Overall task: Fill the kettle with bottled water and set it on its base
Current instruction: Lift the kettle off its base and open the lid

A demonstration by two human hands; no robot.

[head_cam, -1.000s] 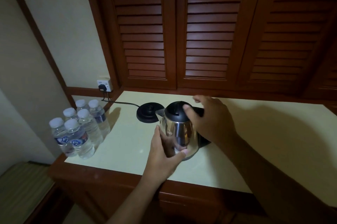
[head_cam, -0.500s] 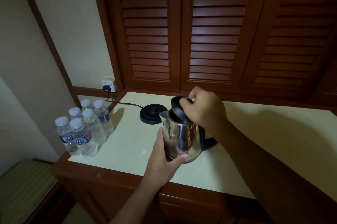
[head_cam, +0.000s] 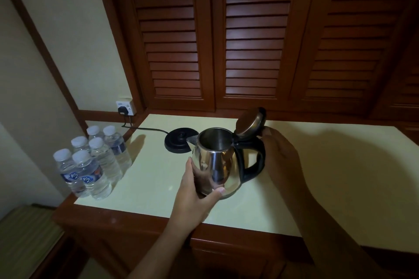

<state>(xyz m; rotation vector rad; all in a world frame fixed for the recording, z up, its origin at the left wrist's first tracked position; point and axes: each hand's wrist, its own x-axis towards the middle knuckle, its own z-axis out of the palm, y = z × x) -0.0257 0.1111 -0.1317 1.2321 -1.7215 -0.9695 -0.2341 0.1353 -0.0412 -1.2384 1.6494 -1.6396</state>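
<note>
A shiny steel kettle with a black handle stands on the cream countertop, near its front edge. Its lid is swung up and back, and the inside looks empty. My left hand wraps the kettle's lower left side. My right hand is beside the handle, fingertips touching the raised lid's back edge. The round black base lies just behind and left of the kettle, with its cord running to a wall socket. Several capped water bottles stand grouped at the counter's left end.
Dark wooden louvred doors rise directly behind the counter. A wooden cabinet front runs below the countertop. To the left are a cream wall and a lower striped surface.
My right hand has flipped the kettle lid from shut to fully open and moved back to the right, beside the handle. The left hand has kept its hold on the body.
</note>
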